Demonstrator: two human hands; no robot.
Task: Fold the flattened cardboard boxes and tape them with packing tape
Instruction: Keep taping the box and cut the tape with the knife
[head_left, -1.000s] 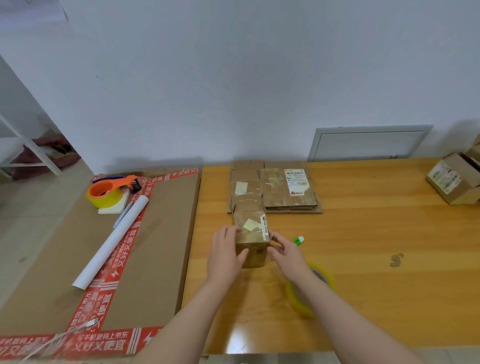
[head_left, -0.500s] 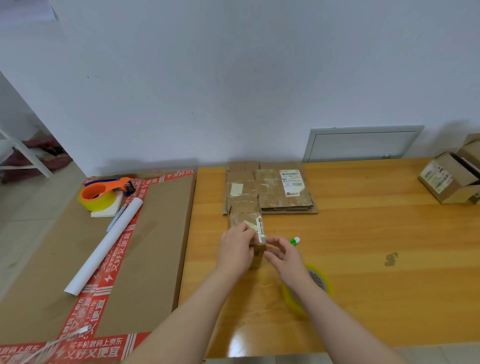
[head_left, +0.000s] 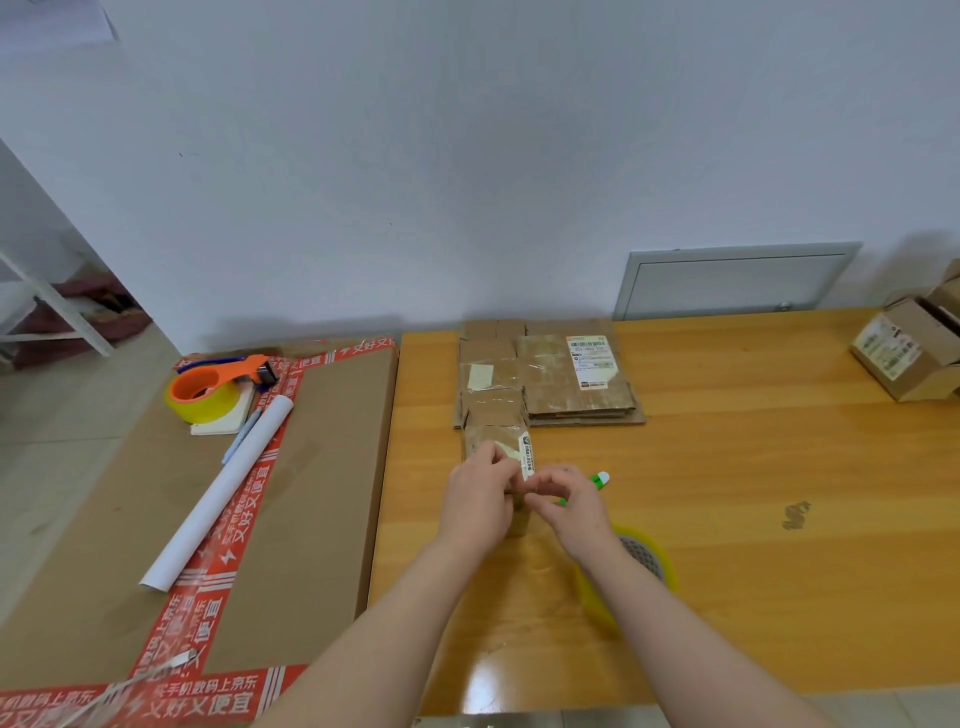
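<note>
Left hand (head_left: 478, 499) curled round left side of box (head_left: 493, 441); right hand (head_left: 569, 501) pinching its right top edge at white label. Box upright on counter (head_left: 753, 519), held between both hands, touching near edge of flattened stack (head_left: 566, 384). Tape roll (head_left: 639, 566) flat on counter, partly hidden under right wrist. Green pen (head_left: 600, 479) just beyond right hand.

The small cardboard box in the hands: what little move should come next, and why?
Probably the right hand lets go and reaches for the yellow tape roll: it and the left hand both grip the small box, which looks folded up, and the roll lies just beside the right forearm.
</note>
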